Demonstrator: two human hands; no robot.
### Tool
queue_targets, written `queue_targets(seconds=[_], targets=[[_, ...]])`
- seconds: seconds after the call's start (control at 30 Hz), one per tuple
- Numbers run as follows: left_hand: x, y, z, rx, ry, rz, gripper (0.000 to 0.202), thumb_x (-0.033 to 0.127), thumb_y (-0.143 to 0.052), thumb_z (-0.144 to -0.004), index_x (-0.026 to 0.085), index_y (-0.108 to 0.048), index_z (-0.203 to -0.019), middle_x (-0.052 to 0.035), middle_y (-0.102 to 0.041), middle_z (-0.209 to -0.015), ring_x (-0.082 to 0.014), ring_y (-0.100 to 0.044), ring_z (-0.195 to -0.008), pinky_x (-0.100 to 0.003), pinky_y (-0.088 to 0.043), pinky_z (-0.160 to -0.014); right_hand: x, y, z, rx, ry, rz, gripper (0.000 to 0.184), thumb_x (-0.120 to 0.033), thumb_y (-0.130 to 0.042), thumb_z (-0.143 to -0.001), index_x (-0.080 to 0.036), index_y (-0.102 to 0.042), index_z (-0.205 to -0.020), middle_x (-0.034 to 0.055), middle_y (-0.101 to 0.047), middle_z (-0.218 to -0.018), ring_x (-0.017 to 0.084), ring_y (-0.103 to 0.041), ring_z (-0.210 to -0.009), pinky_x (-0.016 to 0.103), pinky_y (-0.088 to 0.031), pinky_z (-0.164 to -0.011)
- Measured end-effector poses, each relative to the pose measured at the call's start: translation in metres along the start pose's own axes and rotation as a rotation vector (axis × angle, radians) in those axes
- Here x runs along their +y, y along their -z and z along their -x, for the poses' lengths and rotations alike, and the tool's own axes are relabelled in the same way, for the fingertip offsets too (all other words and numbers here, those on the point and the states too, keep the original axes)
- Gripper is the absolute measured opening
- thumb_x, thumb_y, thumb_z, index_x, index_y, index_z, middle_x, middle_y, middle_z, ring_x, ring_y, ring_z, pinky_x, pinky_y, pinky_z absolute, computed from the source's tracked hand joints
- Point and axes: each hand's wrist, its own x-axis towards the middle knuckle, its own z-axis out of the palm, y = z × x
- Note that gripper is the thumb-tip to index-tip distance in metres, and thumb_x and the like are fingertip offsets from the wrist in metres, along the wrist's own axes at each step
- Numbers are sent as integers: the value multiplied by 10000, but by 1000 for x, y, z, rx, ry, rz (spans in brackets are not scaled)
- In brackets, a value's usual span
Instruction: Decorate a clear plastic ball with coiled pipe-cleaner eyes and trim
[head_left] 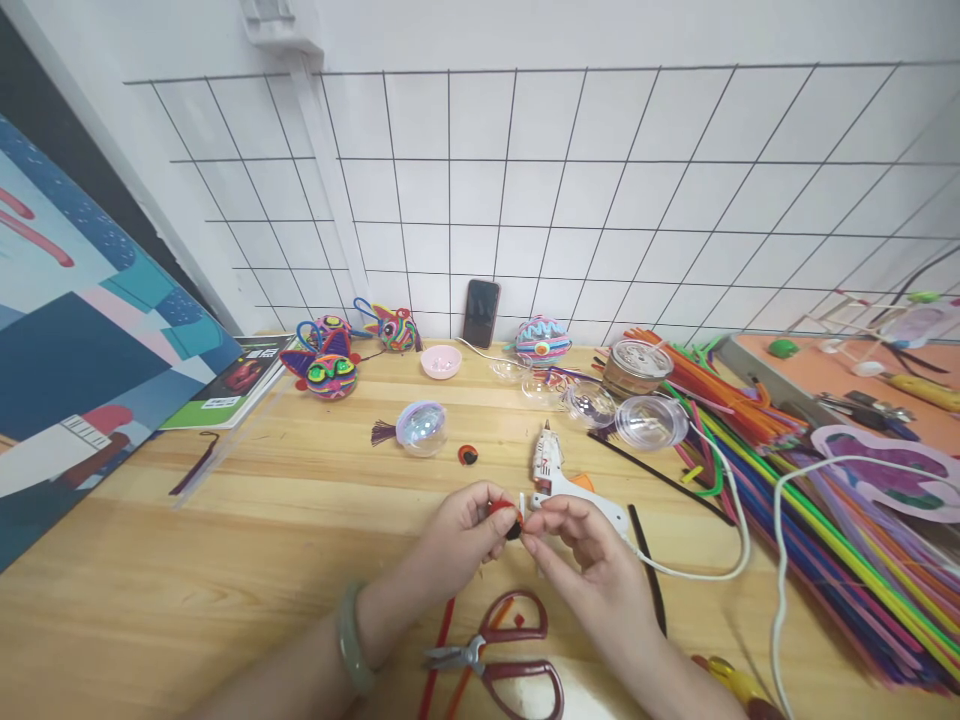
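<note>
My left hand (457, 535) and my right hand (581, 545) meet over the middle of the wooden table (225, 560). Both pinch one small red and black round piece (508, 516) between their fingertips. A green bangle (351, 640) sits on my left wrist. Just behind my right hand lies a white glue gun (551, 475) with its white cord (720, 560) running off to the right. Red-handled scissors (499, 655) lie right below my hands. A second small red and black disc (468, 455) rests on the table beyond my hands.
A wide spread of coloured pipe cleaners (810, 500) covers the right side. Clear plastic half-spheres (649, 420), a clear ball with a purple tassel (420, 428), a pink bowl (440, 361), finished colourful figures (330, 365), a phone (481, 313) and a wire grid wall stand at the back.
</note>
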Motion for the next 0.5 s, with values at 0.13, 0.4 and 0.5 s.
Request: queue_targets(seconds=[0.13, 0.4, 0.5], targets=[[0, -3, 2, 23, -31, -36, 321, 457, -612, -756, 153, -513, -775, 63, -440, -563, -58, -377, -489, -196, -293, -469, 2, -1, 0, 15, -17, -29, 239, -264, -653, -737, -241, -530, -942, 5, -669, -746, 160, -651, -758, 305, -531, -763], [3, -4, 3, 22, -53, -33, 314, 454, -614, -755, 156, -516, -767, 64, -433, -550, -62, -367, -490, -199, -294, -476, 3, -2, 1, 4, -40, -55, 254, -259, -646, -750, -249, -516, -967, 1, -655, -755, 154, -632, -766, 299, -501, -761], [1, -5, 3, 30, -52, -25, 313, 452, -619, -751, 155, -518, -764, 65, -432, -543, -62, -368, -487, -199, -294, -474, 3, -2, 1, -4, -50, -59, 256, -263, -643, -752, -247, -511, -971, 1, -651, -749, 160, -628, -766, 309, -491, -762]])
